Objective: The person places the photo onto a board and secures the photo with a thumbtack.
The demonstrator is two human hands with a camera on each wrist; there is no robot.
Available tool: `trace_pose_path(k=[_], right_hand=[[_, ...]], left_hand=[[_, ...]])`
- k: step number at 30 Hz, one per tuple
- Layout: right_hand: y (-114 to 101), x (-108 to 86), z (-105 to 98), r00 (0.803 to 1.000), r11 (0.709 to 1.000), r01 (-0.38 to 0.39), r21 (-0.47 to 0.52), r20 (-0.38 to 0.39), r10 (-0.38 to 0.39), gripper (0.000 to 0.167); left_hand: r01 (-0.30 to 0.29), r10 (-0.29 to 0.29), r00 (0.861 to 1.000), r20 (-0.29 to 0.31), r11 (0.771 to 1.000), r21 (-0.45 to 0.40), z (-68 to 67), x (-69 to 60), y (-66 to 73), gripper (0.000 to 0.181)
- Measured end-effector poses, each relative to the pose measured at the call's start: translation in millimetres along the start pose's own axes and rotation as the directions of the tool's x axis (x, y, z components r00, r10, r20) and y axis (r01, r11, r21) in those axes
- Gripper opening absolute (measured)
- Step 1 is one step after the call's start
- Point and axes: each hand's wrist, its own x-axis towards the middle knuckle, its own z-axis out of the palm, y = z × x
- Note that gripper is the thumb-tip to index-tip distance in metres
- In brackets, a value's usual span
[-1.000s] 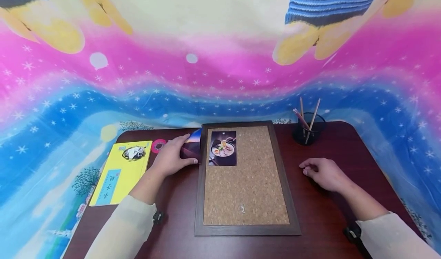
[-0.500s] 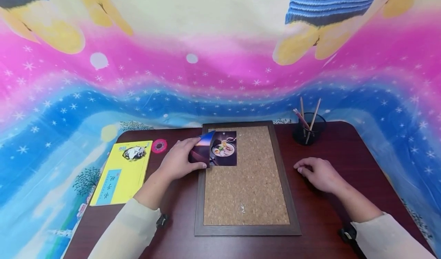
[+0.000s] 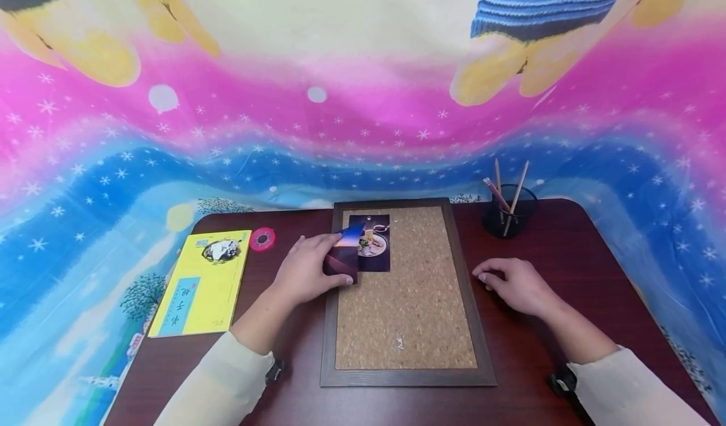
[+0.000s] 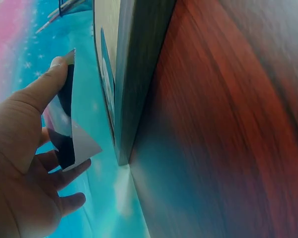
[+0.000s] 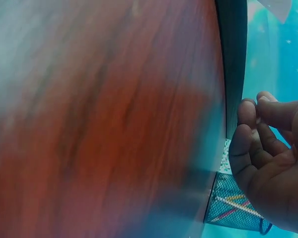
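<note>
My left hand (image 3: 306, 268) pinches a photo print (image 3: 345, 259) with a blue top and dark lower part. The print bends slightly, and the left wrist view shows its pale back (image 4: 84, 146). It hangs above the left edge of a cork board (image 3: 405, 312) in a brown frame, apart from the surface. Pinned on the cork is a noodle-bowl photo (image 3: 375, 253), partly covered by the held print. My right hand (image 3: 518, 284) hovers beside the frame's right edge, fingers loosely curled. In the right wrist view its thumb and index fingertips (image 5: 247, 111) lie close; no held thing is discernible.
Small clear pieces (image 3: 399, 342) sit low on the cork. A yellow booklet (image 3: 218, 303) and a pink round item (image 3: 263, 239) lie at the left of the dark wooden table (image 3: 295, 356). A black mesh cup (image 3: 501, 221) with pencils stands back right.
My left hand has carried the photo print rightward from beside the frame to over the board, now covering part of the noodle photo. My right hand has drifted left toward the frame.
</note>
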Motion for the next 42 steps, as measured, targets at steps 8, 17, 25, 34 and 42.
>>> trace_pose_path(k=[8,17,25,34,42], right_hand=[[-6,3.1,8,1.0,0.999,0.024,0.028,0.001,-0.024,0.019],[-12,8.3,14,0.999,0.999,0.047,0.028,-0.015,-0.046,0.02],[-14,9.4,16,0.998,0.999,0.05,0.017,-0.023,-0.05,0.019],[-15,8.0,18,0.999,0.998,0.048,0.032,-0.02,-0.047,0.019],[-17,7.7,18,0.999,0.999,0.038,0.038,-0.014,-0.038,0.019]], left_hand=[[-0.032,0.031,1.0,0.003,0.998,0.06,8.2,-3.6,14.2,0.097],[-0.031,0.029,0.999,0.024,0.996,0.086,14.1,-8.2,31.3,0.097],[-0.061,0.057,0.998,0.037,0.991,0.122,23.7,-8.8,45.4,0.101],[-0.08,0.075,0.996,0.037,0.988,0.132,32.9,-9.3,64.0,0.102],[-0.089,0.084,0.996,0.04,0.986,0.138,36.5,-7.4,81.7,0.102]])
